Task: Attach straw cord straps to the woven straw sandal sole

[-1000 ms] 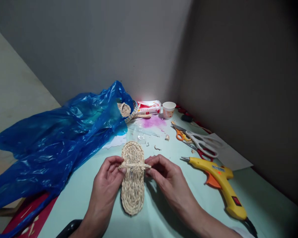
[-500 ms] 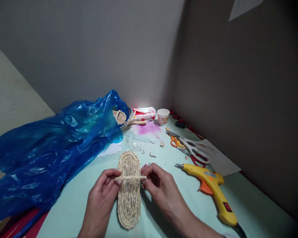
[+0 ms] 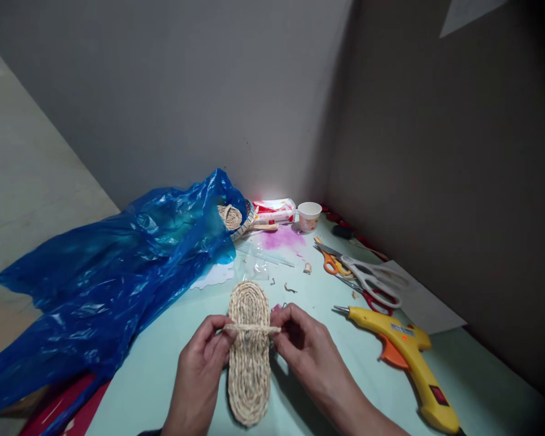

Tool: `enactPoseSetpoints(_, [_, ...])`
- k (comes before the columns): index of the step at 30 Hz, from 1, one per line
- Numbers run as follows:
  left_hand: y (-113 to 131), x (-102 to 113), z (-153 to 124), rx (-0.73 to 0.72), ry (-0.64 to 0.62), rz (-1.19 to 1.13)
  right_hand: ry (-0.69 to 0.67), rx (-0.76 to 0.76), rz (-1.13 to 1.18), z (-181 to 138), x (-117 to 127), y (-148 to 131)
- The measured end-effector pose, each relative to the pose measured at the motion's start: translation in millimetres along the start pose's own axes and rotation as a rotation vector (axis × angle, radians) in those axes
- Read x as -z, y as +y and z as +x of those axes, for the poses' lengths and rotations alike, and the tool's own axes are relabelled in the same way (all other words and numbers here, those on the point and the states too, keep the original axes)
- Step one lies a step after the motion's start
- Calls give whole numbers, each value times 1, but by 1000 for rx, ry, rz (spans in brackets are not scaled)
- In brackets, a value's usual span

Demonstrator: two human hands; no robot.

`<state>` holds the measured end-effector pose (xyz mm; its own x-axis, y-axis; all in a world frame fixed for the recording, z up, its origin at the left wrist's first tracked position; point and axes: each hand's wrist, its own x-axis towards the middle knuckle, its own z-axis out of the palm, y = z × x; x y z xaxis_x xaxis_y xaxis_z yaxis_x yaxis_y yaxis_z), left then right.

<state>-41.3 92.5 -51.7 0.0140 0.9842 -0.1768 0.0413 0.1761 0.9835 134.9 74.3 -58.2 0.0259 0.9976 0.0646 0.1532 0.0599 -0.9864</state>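
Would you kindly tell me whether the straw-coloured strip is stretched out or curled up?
Stretched out: the strip runs nearly straight across the woven oval piece, between the left hand and right hand.

- The bench has a pale green top; its near edge is out of view.
- A blue plastic bag sprawls over the left edge; white paper peeks from under it.
- By the far edge sits a red-and-white packet, with a paper cup upright near the far right corner.
- In front of them: a pink stain, clear plastic, dark scraps.
- Toward the right edge, white-handled scissors overlap a white sheet and other scissors.
- Nearer the near right corner, a yellow glue gun lies on its side.
- Whether the woven sole touches the bench is unclear.
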Motion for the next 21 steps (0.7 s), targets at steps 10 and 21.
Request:
enactPoseSetpoints(10, [7,-7,-3,-135,48,69,10,-7,-57,1,0,-3])
enactPoseSetpoints(21, [4,-6,-6,-61,14,52,-68,-6,35,2,4,-4])
